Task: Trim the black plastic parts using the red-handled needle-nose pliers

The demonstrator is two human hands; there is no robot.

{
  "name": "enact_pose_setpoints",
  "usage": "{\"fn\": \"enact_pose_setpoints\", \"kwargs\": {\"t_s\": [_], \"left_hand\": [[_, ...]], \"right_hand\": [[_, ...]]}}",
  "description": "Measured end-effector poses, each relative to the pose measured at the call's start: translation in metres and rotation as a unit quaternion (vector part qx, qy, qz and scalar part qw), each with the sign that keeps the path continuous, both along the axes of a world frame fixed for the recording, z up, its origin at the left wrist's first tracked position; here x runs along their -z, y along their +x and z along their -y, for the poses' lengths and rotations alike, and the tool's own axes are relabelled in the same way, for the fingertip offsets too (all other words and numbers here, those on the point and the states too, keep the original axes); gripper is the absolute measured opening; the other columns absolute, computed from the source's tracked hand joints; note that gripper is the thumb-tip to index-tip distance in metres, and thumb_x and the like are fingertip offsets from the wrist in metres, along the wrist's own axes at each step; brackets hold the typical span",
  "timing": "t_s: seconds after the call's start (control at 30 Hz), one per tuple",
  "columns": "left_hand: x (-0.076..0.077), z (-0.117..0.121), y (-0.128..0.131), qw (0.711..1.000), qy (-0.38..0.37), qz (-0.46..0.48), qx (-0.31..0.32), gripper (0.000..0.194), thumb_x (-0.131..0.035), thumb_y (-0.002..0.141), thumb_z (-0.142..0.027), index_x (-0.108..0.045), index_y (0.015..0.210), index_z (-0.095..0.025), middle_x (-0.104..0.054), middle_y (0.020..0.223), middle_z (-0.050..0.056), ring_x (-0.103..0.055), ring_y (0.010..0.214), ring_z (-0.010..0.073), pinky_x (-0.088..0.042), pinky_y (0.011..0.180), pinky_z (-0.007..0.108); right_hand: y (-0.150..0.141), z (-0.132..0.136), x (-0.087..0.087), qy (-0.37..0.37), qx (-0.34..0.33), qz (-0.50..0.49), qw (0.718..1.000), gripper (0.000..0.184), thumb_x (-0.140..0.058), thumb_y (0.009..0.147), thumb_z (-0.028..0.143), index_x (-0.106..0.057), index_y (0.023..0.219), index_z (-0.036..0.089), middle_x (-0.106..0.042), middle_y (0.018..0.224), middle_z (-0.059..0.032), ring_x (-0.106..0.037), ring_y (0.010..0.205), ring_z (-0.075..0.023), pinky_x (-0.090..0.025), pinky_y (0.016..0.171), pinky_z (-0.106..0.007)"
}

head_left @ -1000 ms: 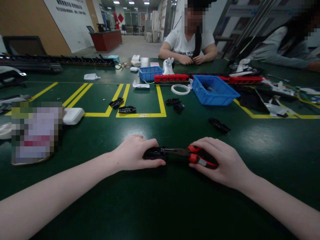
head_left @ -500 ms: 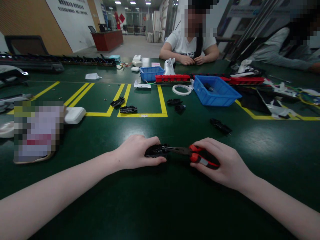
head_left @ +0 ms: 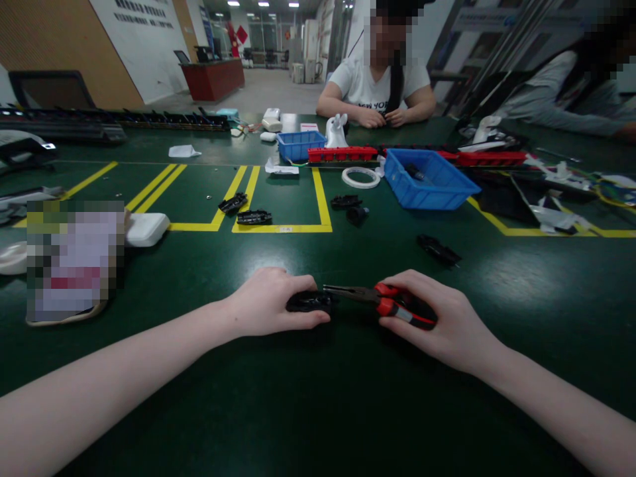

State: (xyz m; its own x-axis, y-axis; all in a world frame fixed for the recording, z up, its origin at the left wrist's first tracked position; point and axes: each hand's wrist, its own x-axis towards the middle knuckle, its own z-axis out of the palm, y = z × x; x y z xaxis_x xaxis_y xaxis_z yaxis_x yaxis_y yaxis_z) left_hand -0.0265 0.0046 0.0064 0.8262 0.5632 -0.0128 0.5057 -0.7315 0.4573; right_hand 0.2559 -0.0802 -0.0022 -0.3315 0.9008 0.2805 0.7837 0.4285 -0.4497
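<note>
My left hand (head_left: 278, 301) grips a small black plastic part (head_left: 309, 302) between thumb and fingers, low over the green table. My right hand (head_left: 437, 308) is closed round the red and black handles of needle-nose pliers (head_left: 370, 295). The pliers' jaws point left, with their tip just above the right end of the black part; a small shiny bit shows at the tip, too small to name. Whether the tip touches the part I cannot tell. Beyond my right hand lies a similar black part (head_left: 438, 250).
More black parts (head_left: 254, 217) lie beyond my hands, near yellow tape lines. A blue bin (head_left: 427, 189), a tape roll (head_left: 360, 177) and a smaller blue bin (head_left: 301, 147) stand farther back. At left are a phone (head_left: 77, 262) and a white case (head_left: 148, 229). A person (head_left: 377, 86) sits opposite.
The pliers' tip has risen slightly and shifted a little left, off its place against the black part's end. My left hand and the part have barely moved.
</note>
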Motion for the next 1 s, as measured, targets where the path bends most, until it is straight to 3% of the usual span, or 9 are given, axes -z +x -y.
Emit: {"fn": "enact_pose_setpoints", "kwargs": {"t_s": [0.63,1.0], "left_hand": [[-0.0018,0.0009,0.0003,1.000,0.007,0.004,0.003,0.043,-0.054,0.089,-0.060,-0.065,0.091,-0.019,-0.063,0.068,0.000,-0.056,0.060,0.0154,-0.030,0.054,0.024],[-0.0011,-0.0004,-0.0006,0.999,0.022,0.003,0.024,0.044,-0.051,0.092,-0.060,-0.064,0.095,-0.018,-0.064,0.070,0.001,-0.056,0.060,0.0149,-0.031,0.055,0.024]], "right_hand": [[0.0025,-0.0020,-0.0018,-0.012,-0.027,0.004,1.000,0.033,-0.067,0.085,0.039,-0.059,0.113,0.024,-0.068,0.105,-0.0066,-0.067,0.092,-0.0217,-0.056,0.078,-0.037],[0.0029,0.0000,0.0016,0.052,-0.044,0.047,0.997,0.034,-0.066,0.085,0.038,-0.058,0.114,0.023,-0.069,0.104,-0.0087,-0.068,0.088,-0.0228,-0.057,0.074,-0.037]]}}
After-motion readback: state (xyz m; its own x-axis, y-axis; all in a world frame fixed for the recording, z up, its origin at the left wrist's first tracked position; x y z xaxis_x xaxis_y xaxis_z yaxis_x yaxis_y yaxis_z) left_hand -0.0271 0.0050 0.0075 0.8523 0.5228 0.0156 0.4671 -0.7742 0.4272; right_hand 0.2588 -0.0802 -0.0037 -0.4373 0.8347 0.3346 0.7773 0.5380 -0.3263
